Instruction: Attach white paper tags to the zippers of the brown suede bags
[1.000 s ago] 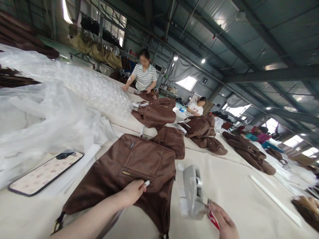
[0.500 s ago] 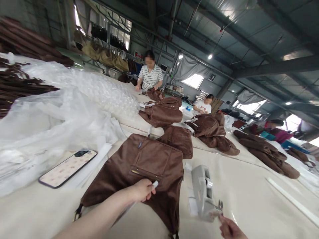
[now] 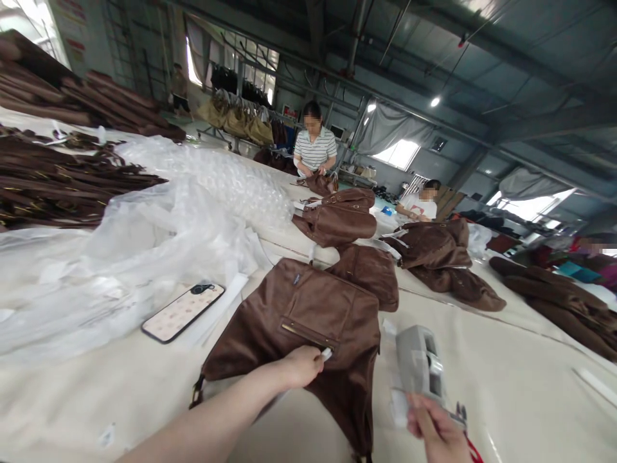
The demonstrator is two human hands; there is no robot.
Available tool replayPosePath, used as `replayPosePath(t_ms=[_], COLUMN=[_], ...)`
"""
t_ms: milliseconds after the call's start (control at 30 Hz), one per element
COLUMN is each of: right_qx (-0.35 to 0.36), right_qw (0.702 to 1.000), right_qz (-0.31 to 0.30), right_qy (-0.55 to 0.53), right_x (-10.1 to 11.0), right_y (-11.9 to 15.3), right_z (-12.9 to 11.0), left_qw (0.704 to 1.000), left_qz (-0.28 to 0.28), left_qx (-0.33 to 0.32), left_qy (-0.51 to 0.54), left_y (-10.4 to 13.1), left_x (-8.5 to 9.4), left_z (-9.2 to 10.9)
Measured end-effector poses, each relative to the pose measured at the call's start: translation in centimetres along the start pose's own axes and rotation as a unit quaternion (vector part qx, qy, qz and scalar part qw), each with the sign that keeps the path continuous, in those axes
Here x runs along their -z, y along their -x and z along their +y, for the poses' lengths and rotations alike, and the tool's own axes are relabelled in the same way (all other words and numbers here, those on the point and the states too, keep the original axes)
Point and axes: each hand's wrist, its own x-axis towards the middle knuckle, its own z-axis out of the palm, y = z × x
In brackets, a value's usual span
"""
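Dark steel beams (image 3: 549, 125) slope over a long workshop, and a pale table (image 3: 511, 379) spreads out before me. My left hand (image 3: 304, 365) is nearly closed, thumb and fingers pinching a small white piece (image 3: 326, 354) at the right end of the zip (image 3: 308, 333) on a brown bag (image 3: 294, 305). That bag lies flat beneath and beyond this hand, its near edge curving in between two pointed lower corners.

My right hand (image 3: 436, 421) is at the near end of a grey tape dispenser (image 3: 418, 357), to the right of the bag and apart from it. Its fingers are drawn together; I cannot tell what, if anything, sits between the tips. Just right of them show a small metal tip (image 3: 461, 411) and a red handle (image 3: 474, 448), partly hidden by the hand, so I cannot make out whether I grip them.

Left of the bag lies a phone (image 3: 186, 313) in a patterned case, near crumpled clear plastic (image 3: 159, 238). Brown straps (image 3: 62, 183) are heaped at the far left. Another brown bag (image 3: 370, 273) lies just behind mine. Farther off, a person in a striped shirt (image 3: 315, 151) bends over brown leather (image 3: 322, 183), and a second person in white (image 3: 418, 207) is to the right.
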Motion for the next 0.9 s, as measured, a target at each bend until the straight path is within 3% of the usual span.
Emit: replayPosePath(t_ms=[167,300,533,767,900], right_qx=[0.071,0.065,0.019,0.007,0.011], right_qw=[0.974,0.954,0.943,0.936,0.929], right_qz=[-0.185,-0.267,-0.320,-0.341,-0.355], right_qy=[-0.110,-0.118,-0.085,-0.085,-0.102], right_x=[-9.5,-13.2,-15.0,-14.4,-14.2], right_y=[-0.6,-1.2,-2.2,-1.8,-1.7], right_z=[-6.9,-7.6,-5.4,-4.8,-4.5], left_qw=[0.999,0.998,0.997,0.993,0.981], left_qz=[0.028,0.038,0.021,0.021,-0.050], left_qx=[-0.038,-0.052,-0.053,0.000,0.056], left_qy=[-0.007,0.008,0.048,0.114,0.181], left_y=[0.7,1.3,1.1,0.9,1.4], left_x=[0.2,0.2,0.3,0.3,0.8], left_z=[0.1,0.1,-0.1,0.8,1.5])
